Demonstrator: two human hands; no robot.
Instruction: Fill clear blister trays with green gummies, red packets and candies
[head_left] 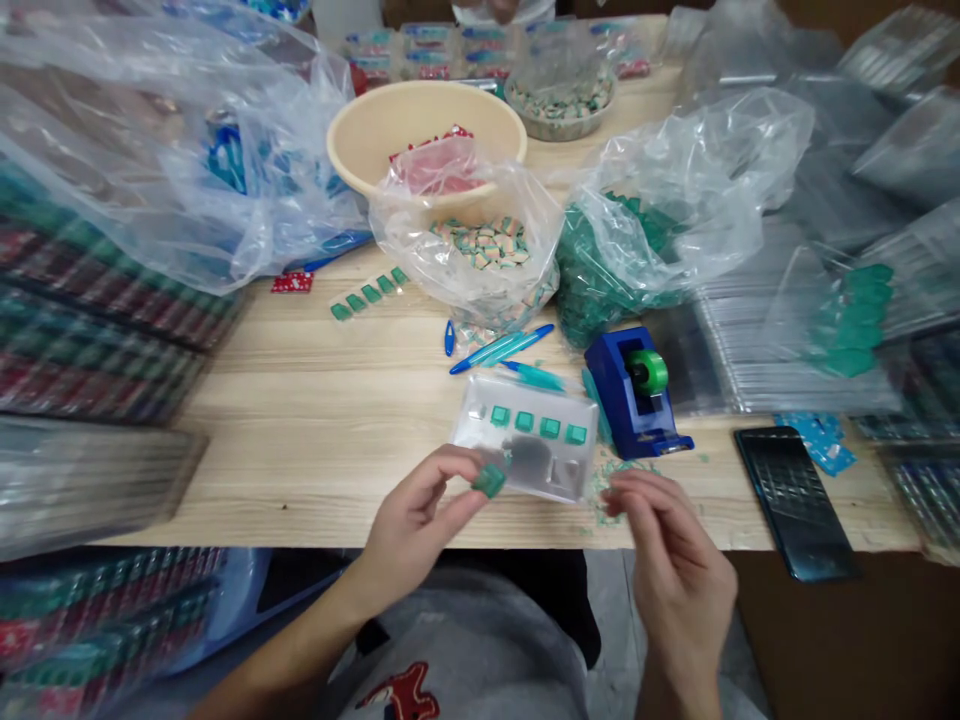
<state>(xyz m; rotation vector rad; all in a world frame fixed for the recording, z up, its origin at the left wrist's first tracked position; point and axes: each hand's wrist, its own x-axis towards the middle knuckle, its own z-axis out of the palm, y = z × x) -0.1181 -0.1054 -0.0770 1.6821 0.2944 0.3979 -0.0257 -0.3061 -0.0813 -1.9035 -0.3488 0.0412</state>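
Observation:
Between the thumb and forefinger of my left hand [420, 520] is a small green translucent square piece [490, 481], held over the near left corner of a clear plastic tray [536, 480]. A row of several similar green pieces [525, 422] sits in the tray's far part. To the right of the tray, my right hand [667, 545] is closed, with thumb and fingertips pinched together. Whether anything is between them I cannot make out. Just by those fingertips, tiny green crumbs [619, 478] are scattered on the wooden table.
A blue tape dispenser [626, 395] stands right of the tray, blue pens [502, 348] behind it. Farther back are a bag of small patterned pieces [487, 255], a bag of green pieces [600, 265] and a cream basin [356, 130]. A phone [796, 503] lies at the right edge.

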